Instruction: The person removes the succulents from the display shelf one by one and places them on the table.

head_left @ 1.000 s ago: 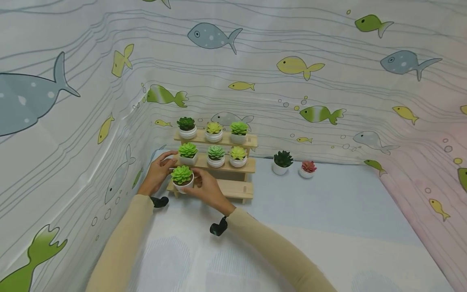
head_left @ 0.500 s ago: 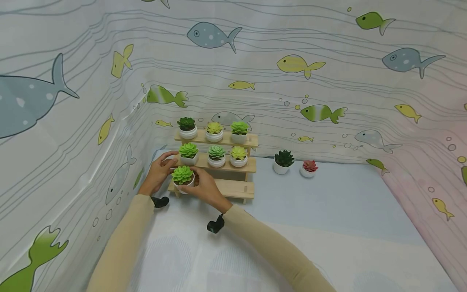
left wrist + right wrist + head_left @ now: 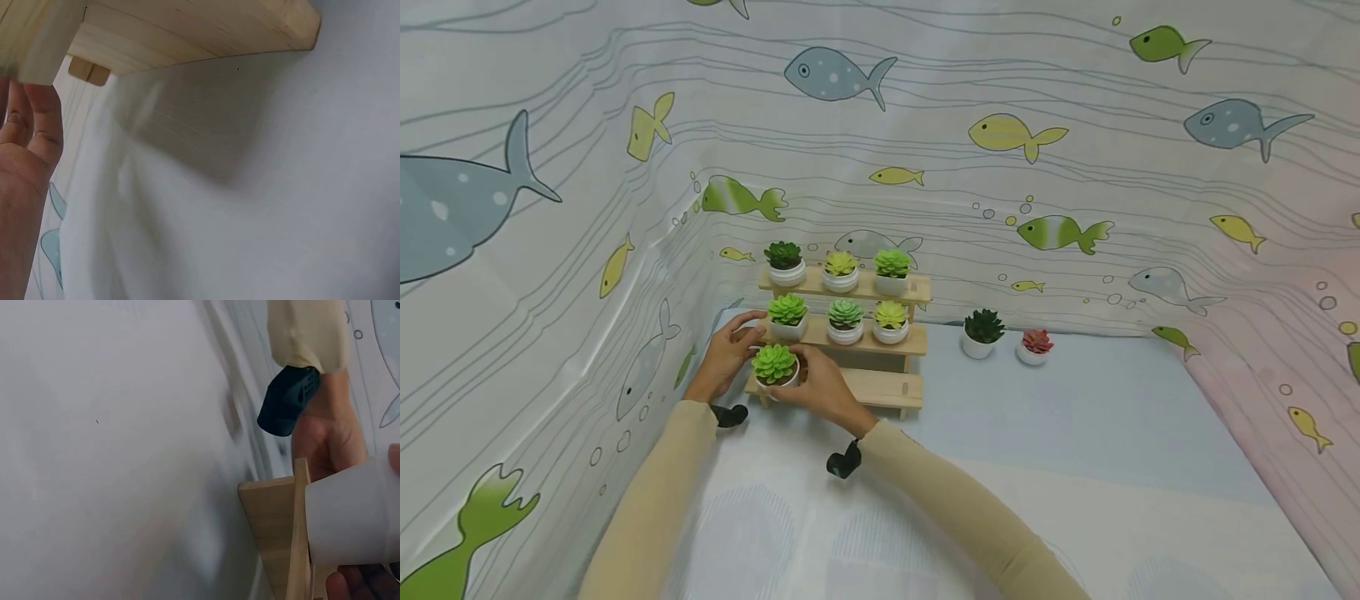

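Note:
In the head view, my right hand point(image 3: 824, 383) grips the white pot of a bright green succulent point(image 3: 772, 363) at the left end of the bottom step of a wooden tiered plant stand point(image 3: 880, 387). The right wrist view shows the base of the white pot point(image 3: 353, 515) right at the board point(image 3: 300, 531), with fingertips on either side of the pot. My left hand point(image 3: 724, 354) holds the left end of the middle step. In the left wrist view its fingers point(image 3: 44, 122) bend up against the wooden board's edge point(image 3: 37, 62).
Potted succulents stand three to a row on the top point(image 3: 917, 291) and middle point(image 3: 913, 340) steps. A dark green succulent point(image 3: 981, 333) and a small red one point(image 3: 1034, 347) stand on the pale cloth right of the stand. Fish-patterned cloth walls point(image 3: 925, 108) rise behind and left.
The right hand has shifted the green succulent very slightly, and over the last half second it has come down a little onto the bottom step. The left hand has stayed in place.

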`<state>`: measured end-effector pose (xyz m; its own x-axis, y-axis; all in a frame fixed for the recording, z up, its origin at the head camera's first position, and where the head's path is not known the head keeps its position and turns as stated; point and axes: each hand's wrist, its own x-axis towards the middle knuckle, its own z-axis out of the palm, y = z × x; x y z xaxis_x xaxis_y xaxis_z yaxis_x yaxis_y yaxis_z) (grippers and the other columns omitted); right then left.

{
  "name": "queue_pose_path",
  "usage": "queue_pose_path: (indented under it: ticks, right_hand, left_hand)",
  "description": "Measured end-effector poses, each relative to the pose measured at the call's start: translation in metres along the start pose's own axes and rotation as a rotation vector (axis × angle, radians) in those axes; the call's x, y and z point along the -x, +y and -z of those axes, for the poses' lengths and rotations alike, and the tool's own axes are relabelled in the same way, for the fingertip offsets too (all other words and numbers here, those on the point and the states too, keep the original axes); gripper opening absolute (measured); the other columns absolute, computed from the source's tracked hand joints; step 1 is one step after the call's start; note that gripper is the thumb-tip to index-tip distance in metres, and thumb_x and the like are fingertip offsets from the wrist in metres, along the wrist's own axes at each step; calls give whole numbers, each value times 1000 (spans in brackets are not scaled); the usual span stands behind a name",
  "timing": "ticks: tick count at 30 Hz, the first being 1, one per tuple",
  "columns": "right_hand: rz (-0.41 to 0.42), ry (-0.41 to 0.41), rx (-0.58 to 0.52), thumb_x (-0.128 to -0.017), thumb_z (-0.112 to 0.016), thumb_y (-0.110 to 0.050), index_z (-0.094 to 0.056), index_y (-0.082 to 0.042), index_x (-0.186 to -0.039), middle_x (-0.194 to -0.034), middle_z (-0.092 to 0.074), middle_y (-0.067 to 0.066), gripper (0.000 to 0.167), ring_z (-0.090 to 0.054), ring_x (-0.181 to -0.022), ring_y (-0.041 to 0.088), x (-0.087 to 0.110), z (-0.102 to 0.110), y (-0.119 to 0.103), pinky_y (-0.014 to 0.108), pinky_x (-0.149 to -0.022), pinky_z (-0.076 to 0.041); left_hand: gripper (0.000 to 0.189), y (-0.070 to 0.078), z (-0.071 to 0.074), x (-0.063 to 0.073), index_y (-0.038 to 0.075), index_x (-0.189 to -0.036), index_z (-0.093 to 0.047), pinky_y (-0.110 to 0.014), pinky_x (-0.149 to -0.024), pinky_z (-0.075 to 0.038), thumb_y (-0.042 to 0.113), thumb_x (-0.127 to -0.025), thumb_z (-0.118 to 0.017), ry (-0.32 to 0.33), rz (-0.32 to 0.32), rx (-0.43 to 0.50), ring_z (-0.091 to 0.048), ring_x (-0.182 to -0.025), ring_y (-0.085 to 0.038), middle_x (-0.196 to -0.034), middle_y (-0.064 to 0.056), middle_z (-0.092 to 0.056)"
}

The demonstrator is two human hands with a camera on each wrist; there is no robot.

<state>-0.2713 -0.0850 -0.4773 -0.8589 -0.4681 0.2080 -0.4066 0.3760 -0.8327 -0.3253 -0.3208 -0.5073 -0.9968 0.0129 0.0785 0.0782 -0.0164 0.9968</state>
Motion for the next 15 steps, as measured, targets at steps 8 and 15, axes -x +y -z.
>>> queue_pose_path:
  ticks: [8,15]
  right_hand:
    - [-6,-2,-23,-85,-86,-41,-51,-7,-148,-134,-60,5,79,-62,-103,8,9,11,-5,22,-84,-53]
    - [8,-10,-30,-86,-85,-39,-50,-10,-148,-135,-60,4,78,-63,-104,10,17,25,-6,22,-84,-53]
  left_hand:
    - [49,1,-4,2,18,-144,-58,-27,-82,-56,34,-100,-70,7,0,-31,-67,-97,-15,-108,1,-71]
    - [49,2,-3,3,21,-144,-58,-32,-84,-56,36,-100,-69,10,7,-54,-67,-96,-15,-108,1,-71]
